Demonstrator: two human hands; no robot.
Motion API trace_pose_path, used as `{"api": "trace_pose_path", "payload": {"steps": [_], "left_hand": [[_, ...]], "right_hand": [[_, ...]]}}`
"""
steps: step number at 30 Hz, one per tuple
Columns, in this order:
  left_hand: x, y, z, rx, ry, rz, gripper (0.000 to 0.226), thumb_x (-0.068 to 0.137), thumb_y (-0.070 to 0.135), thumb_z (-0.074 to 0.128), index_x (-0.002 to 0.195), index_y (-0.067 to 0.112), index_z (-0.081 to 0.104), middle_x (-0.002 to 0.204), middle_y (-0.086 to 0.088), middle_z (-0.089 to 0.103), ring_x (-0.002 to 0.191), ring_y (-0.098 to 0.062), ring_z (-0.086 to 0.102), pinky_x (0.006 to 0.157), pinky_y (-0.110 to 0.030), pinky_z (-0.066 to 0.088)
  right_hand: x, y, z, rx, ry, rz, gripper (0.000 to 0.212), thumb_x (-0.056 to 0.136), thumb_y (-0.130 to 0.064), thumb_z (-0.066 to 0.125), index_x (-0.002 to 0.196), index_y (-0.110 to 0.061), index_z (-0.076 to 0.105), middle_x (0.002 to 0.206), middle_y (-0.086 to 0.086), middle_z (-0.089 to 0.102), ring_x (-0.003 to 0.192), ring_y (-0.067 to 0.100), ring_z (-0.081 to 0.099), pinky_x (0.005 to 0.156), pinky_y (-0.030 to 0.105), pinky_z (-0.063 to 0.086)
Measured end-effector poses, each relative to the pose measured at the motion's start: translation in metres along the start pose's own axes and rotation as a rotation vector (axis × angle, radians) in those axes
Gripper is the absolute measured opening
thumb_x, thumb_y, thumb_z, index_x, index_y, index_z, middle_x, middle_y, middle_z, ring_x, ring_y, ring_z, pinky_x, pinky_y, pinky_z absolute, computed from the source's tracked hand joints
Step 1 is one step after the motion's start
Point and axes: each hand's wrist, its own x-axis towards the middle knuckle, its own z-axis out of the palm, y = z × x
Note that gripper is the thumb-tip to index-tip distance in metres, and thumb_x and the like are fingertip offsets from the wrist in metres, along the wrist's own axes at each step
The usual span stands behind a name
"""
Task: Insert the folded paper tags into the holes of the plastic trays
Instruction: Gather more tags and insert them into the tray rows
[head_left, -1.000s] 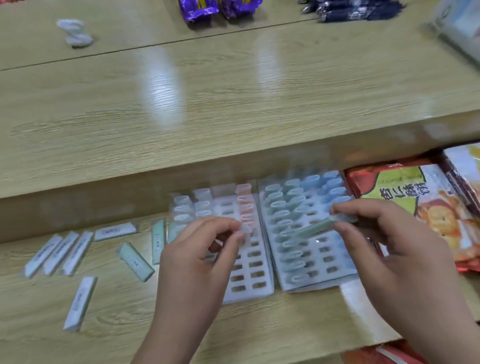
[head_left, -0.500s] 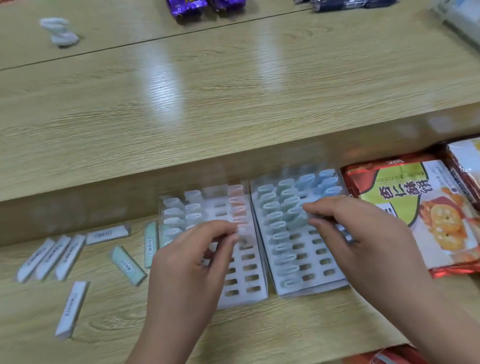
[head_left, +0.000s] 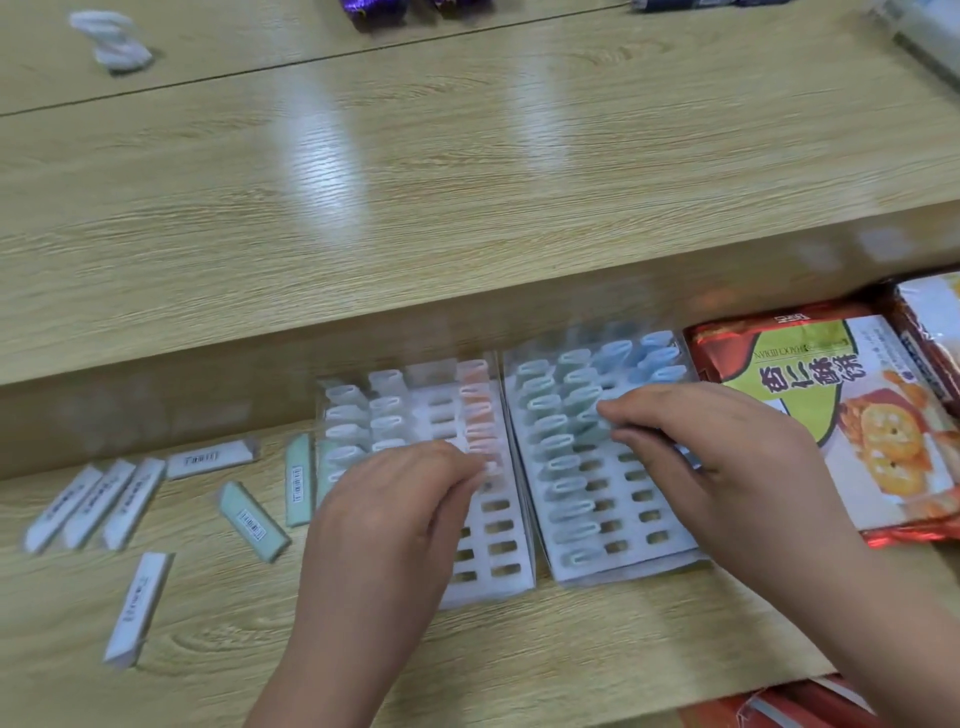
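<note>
Now, plastic trays: the left tray and the right tray lie side by side on the lower level of the desk. Their far ends are close to the step up to the higher level.
Left tray contents: pale looped tags fill holes at its far left corner, and a column of salmon tags runs along its right side. The near rows are open holes.
Right tray contents: seated green tags stand along its left side and blue tags at its far right corner.
Left hand: your left hand lies over the left tray, thumb and fingertips drawn together at the salmon column. Blur hides whether they pinch anything.
Right hand: your right hand lies over the right tray. Its curled fingers and thumb pinch a pale green tag down among the seated green ones.
Loose tags: five white tags and two loose green tags lie flat on the lower level, left of the trays.
Right of the trays: a biscuit packet lies just beside the right tray.
Far side of the desk: a crumpled white tissue lies near the far left corner and purple wrappers lie at the far edge.
</note>
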Motion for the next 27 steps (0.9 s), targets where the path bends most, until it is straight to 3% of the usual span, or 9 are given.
{"api": "trace_pose_path", "payload": {"steps": [2, 4, 7, 10, 15, 18, 21, 24, 27], "left_hand": [[-0.002, -0.001, 0.004, 0.039, -0.02, 0.05, 0.008, 0.088, 0.018, 0.072, 0.092, 0.015, 0.077, 0.092, 0.007, 0.074, 0.085, -0.017, 0.069, 0.072, -0.041, 0.055], [-0.003, -0.001, 0.006, 0.064, -0.019, 0.061, 0.01, 0.087, 0.018, 0.071, 0.093, 0.013, 0.078, 0.091, 0.005, 0.074, 0.084, -0.021, 0.07, 0.071, -0.043, 0.054], [-0.002, -0.002, 0.007, 0.064, -0.008, 0.055, 0.012, 0.087, 0.02, 0.069, 0.093, 0.014, 0.078, 0.089, 0.005, 0.073, 0.082, -0.02, 0.068, 0.069, -0.042, 0.054], [-0.002, -0.003, 0.008, 0.066, -0.012, 0.055, 0.012, 0.087, 0.021, 0.069, 0.093, 0.015, 0.077, 0.09, 0.006, 0.072, 0.082, -0.019, 0.067, 0.07, -0.04, 0.053], [-0.001, -0.003, 0.007, 0.066, -0.018, 0.048, 0.012, 0.088, 0.02, 0.068, 0.095, 0.015, 0.077, 0.091, 0.006, 0.073, 0.082, -0.02, 0.067, 0.07, -0.041, 0.053], [-0.003, -0.003, 0.007, 0.117, -0.011, 0.081, 0.011, 0.087, 0.014, 0.073, 0.096, 0.012, 0.077, 0.091, 0.002, 0.073, 0.082, -0.022, 0.067, 0.07, -0.041, 0.052], [-0.006, -0.002, 0.005, 0.195, -0.055, 0.096, 0.03, 0.074, 0.002, 0.086, 0.101, 0.009, 0.077, 0.095, -0.002, 0.073, 0.085, -0.025, 0.066, 0.074, -0.039, 0.051], [-0.008, 0.003, 0.0, 0.212, -0.046, 0.118, 0.028, 0.079, 0.009, 0.084, 0.105, 0.01, 0.076, 0.1, -0.003, 0.071, 0.09, -0.026, 0.065, 0.077, -0.038, 0.05], [-0.014, -0.006, -0.014, 0.081, 0.026, 0.058, 0.021, 0.095, 0.019, 0.065, 0.113, 0.01, 0.072, 0.107, -0.002, 0.069, 0.096, -0.025, 0.062, 0.081, -0.04, 0.05]], "right_hand": [[0.0, 0.001, -0.001, 0.021, 0.008, -0.004, 0.021, 0.092, -0.023, 0.06, 0.103, -0.015, 0.076, 0.099, -0.006, 0.073, 0.093, 0.006, 0.062, 0.083, 0.013, 0.046], [-0.001, 0.002, -0.001, 0.027, 0.029, 0.013, 0.018, 0.09, -0.014, 0.068, 0.105, -0.014, 0.077, 0.099, -0.002, 0.071, 0.086, 0.009, 0.063, 0.072, 0.019, 0.05], [0.002, 0.001, 0.0, 0.01, 0.023, 0.007, 0.024, 0.086, -0.004, 0.072, 0.107, -0.015, 0.077, 0.097, 0.0, 0.068, 0.078, 0.016, 0.065, 0.056, 0.032, 0.052], [0.005, 0.002, -0.002, 0.027, -0.012, -0.072, 0.023, 0.088, -0.009, 0.065, 0.108, -0.013, 0.076, 0.095, 0.001, 0.069, 0.073, 0.021, 0.067, 0.051, 0.033, 0.053], [-0.001, 0.005, -0.002, -0.057, -0.085, -0.088, 0.041, 0.072, 0.011, 0.078, 0.106, -0.01, 0.077, 0.092, 0.002, 0.07, 0.069, 0.023, 0.068, 0.048, 0.031, 0.053], [0.004, 0.001, 0.001, -0.133, -0.069, -0.085, 0.023, 0.079, 0.001, 0.078, 0.099, -0.011, 0.078, 0.085, -0.001, 0.072, 0.07, 0.022, 0.069, 0.053, 0.028, 0.051], [0.003, -0.005, 0.002, -0.179, -0.044, -0.053, 0.005, 0.082, -0.007, 0.073, 0.086, -0.01, 0.075, 0.081, 0.0, 0.072, 0.072, 0.026, 0.069, 0.053, 0.032, 0.052], [-0.002, -0.007, 0.004, -0.197, -0.053, -0.06, 0.01, 0.087, -0.013, 0.065, 0.088, -0.009, 0.075, 0.092, 0.004, 0.072, 0.08, 0.033, 0.068, 0.058, 0.043, 0.055], [-0.003, -0.015, 0.009, -0.202, -0.073, -0.04, 0.037, 0.097, -0.031, 0.047, 0.095, -0.007, 0.074, 0.105, 0.01, 0.065, 0.09, 0.038, 0.062, 0.077, 0.057, 0.051]]}}
